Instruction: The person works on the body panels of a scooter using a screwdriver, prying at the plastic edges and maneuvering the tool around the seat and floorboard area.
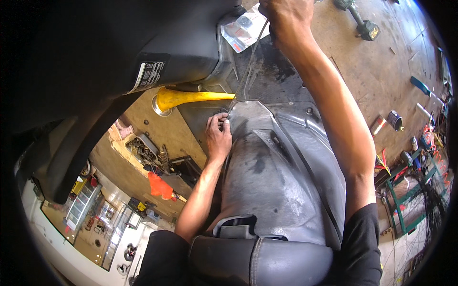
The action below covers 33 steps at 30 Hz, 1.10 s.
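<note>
A grey scooter body panel lies before me, below a black stitched seat. My left hand rests at the panel's left front edge. Its fingers are curled in; what they pinch, if anything, is hidden. Just beyond those fingertips is the spout tip of a yellow funnel, lying on its side. At the top edge my right hand, partly cut off, is closed around a thin grey cable or tube, which runs down toward the panel's front end.
A plastic bag lies beyond the dark footboard. At left rises the black front bodywork. On the floor are a cordless power tool, a dark can, an orange cloth and a box of metal parts.
</note>
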Tool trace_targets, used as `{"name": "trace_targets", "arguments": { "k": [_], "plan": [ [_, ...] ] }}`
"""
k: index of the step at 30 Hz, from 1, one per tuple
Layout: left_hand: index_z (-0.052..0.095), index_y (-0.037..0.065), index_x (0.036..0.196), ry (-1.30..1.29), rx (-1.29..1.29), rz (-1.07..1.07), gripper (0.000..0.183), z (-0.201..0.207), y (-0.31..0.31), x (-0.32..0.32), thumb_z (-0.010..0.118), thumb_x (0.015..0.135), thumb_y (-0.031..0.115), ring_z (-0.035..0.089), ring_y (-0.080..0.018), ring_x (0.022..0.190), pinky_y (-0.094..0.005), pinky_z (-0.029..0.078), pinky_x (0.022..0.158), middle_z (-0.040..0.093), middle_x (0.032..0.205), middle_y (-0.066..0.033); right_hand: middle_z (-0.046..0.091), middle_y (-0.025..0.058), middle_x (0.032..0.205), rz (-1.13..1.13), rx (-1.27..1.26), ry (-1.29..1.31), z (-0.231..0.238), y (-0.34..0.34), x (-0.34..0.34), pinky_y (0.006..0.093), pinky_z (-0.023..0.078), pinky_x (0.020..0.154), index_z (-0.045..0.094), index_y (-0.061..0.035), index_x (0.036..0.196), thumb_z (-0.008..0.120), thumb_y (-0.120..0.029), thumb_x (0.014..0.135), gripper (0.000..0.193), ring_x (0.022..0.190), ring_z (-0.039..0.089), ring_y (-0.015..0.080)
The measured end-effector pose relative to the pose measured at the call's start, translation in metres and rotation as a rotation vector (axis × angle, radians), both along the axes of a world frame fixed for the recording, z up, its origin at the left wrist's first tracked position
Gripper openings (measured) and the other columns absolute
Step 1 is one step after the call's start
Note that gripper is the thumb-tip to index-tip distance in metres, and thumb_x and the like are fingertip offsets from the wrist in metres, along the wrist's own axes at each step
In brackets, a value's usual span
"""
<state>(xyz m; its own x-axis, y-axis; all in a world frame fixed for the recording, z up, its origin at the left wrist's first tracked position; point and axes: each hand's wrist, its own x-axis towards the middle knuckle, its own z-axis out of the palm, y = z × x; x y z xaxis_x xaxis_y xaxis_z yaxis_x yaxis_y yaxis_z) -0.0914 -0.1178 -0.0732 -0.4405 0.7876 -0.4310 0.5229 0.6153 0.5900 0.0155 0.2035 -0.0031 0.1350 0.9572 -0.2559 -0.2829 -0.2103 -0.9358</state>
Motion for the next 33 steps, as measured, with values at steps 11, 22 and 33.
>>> {"name": "trace_targets", "arguments": {
  "k": [11,22,33],
  "plan": [
    [0.067,0.002,0.093,0.094,0.015,-0.018,0.014,-0.007,0.0,-0.009,0.069,0.092,0.016,0.066,-0.0211,0.07,-0.0339,0.052,0.066,0.068,0.083,-0.0106,0.055,0.0036,0.077,-0.008,-0.053,-0.103,-0.049,0.022,-0.036,0.0298,0.04,0.049,0.054,-0.0064,0.103,0.064,-0.024,0.098,0.021,0.058,0.047,0.0115],
    [0.066,0.003,0.092,0.02,-0.061,0.011,0.01,0.004,0.007,-0.018,0.07,0.09,0.012,0.064,-0.0244,0.07,-0.038,0.05,0.067,0.067,0.084,-0.0106,0.056,0.0025,0.073,0.023,-0.11,-0.017,-0.013,0.013,-0.04,0.0298,0.042,0.054,0.054,-0.0051,0.098,0.063,-0.019,0.096,0.016,0.062,0.05,0.011],
    [0.067,0.001,0.091,0.006,-0.025,-0.035,0.011,-0.005,0.011,-0.01,0.072,0.09,0.011,0.063,-0.0165,0.064,-0.0314,0.05,0.063,0.068,0.079,-0.0088,0.061,0.0114,0.091,-0.094,0.069,-0.363,-0.045,0.003,-0.03,0.0361,0.049,0.069,0.055,0.0005,0.111,0.063,-0.021,0.099,0.026,0.078,0.057,0.0193]
  ]
}}
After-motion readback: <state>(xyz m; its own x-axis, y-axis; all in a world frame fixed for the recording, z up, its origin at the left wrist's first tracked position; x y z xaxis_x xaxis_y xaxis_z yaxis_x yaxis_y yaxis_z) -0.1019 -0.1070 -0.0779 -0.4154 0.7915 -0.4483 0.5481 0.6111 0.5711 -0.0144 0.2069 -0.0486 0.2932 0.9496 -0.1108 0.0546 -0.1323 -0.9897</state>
